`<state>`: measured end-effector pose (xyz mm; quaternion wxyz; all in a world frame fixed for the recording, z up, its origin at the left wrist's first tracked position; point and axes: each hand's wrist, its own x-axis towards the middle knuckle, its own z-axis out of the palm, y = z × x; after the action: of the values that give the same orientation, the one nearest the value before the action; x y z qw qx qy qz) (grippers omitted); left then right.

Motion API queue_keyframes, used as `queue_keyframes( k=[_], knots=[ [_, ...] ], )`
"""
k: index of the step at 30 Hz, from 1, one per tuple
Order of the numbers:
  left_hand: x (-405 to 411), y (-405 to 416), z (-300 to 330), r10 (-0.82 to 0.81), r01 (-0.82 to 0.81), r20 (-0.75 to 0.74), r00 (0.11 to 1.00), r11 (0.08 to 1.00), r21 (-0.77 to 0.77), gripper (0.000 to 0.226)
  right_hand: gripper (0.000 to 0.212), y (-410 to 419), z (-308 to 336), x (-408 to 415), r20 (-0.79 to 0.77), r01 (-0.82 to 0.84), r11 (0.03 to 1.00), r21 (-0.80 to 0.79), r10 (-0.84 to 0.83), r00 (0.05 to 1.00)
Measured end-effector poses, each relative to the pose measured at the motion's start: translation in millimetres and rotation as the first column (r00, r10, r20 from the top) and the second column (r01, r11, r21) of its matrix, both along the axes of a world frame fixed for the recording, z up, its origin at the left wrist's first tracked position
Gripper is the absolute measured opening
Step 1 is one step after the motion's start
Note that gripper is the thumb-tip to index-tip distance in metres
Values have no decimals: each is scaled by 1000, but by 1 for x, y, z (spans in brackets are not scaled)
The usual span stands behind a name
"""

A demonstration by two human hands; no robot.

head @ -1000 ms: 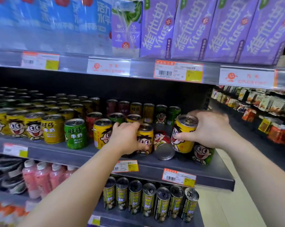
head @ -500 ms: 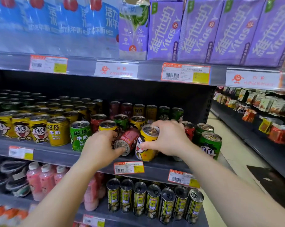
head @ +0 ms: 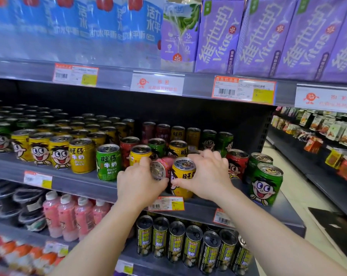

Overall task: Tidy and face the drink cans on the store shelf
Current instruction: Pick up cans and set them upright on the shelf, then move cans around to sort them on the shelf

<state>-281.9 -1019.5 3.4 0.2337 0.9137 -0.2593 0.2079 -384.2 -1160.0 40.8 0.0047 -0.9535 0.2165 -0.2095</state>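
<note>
Yellow can (head: 183, 177): upright at the front edge of the middle shelf (head: 85, 182), printed face forward, directly above a price tag (head: 166, 203) on the shelf lip. Gripped by the right hand (head: 207, 176), fingers curled over the far side and rim, thumb pressed low on the front.

Red can (head: 161, 168): tipped over, top end pointing toward the camera, touching the yellow can on its left side. Held by the left hand (head: 137, 185), thumb under the lid end, fingers wrapped around the far side of the body.

Just left of both hands: green can (head: 108, 162), upright at the shelf front, label forward. Partly hidden behind the left hand: second yellow can (head: 140, 155), upright. Farther left: row of yellow cans (head: 49, 151) faced forward along the shelf edge, more rows behind, blurred in the dark.

Right of the right hand: red can with cartoon face (head: 236, 163), upright, then two green cans (head: 266, 184), the nearer one at the shelf corner, face forward.

Above: purple drink cartons (head: 254, 34) and blue packs (head: 116, 18). Below: dark tall cans (head: 192, 248) leaning forward in a row, pink bottles (head: 69, 216) to their left. Far right: aisle floor (head: 300, 194) and a further shelf of packaged goods (head: 324, 126).
</note>
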Motion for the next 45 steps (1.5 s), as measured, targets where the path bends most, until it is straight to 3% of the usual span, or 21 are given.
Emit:
queue_keyframes(
  k=[3,10,13,16,18,20,23,26,29,33,36,39,41,45],
  knots=[
    [3,10,26,6,-6,7,1000,1000,-29,62,91,0,0,-2,-57,-4,1000,-15,3,998],
    [8,9,31,-31,51,-125,992,986,160,93,89,12,-8,4,25,26,1000,-4,-26,999],
    [8,10,19,-40,45,-83,996,997,64,94,90,6,-14,-2,11,-13,990,138,12,1000],
    [9,11,16,-54,50,-97,994,998,-35,94,73,-15,0,-19,68,10,964,266,-29,997],
    [9,9,14,-61,52,-120,991,995,-81,95,69,-29,11,-31,90,148,983,112,-159,983],
    [9,9,12,-67,52,-129,989,992,-115,96,79,-39,11,-40,-41,328,935,-138,-336,941],
    [10,9,8,-79,61,-116,990,987,-148,96,81,-41,-3,-41,-205,379,899,-219,-423,883],
    [10,9,4,-95,76,-99,990,981,-179,96,77,-42,-7,-41,-191,385,910,-152,-409,892],
    [11,9,0,-109,90,-87,990,976,-198,94,80,-42,7,-47,-49,423,904,-61,-426,903],
    [13,9,-2,-123,100,-94,988,971,-218,94,85,-40,5,-44,182,300,916,267,-353,918],
    [15,10,-4,-139,113,-99,985,965,-236,95,89,-35,1,-40,157,170,848,501,-282,946],
    [17,11,-7,-158,127,-101,982,958,-256,96,88,-34,4,-42,62,165,884,438,-213,975],
    [18,10,-8,-155,122,-108,982,956,-266,96,82,-34,0,-43,84,147,903,403,-197,977],
    [12,8,-9,-123,92,-105,987,961,-262,95,79,-39,-9,-41,151,45,842,538,-149,977]
  ],
)
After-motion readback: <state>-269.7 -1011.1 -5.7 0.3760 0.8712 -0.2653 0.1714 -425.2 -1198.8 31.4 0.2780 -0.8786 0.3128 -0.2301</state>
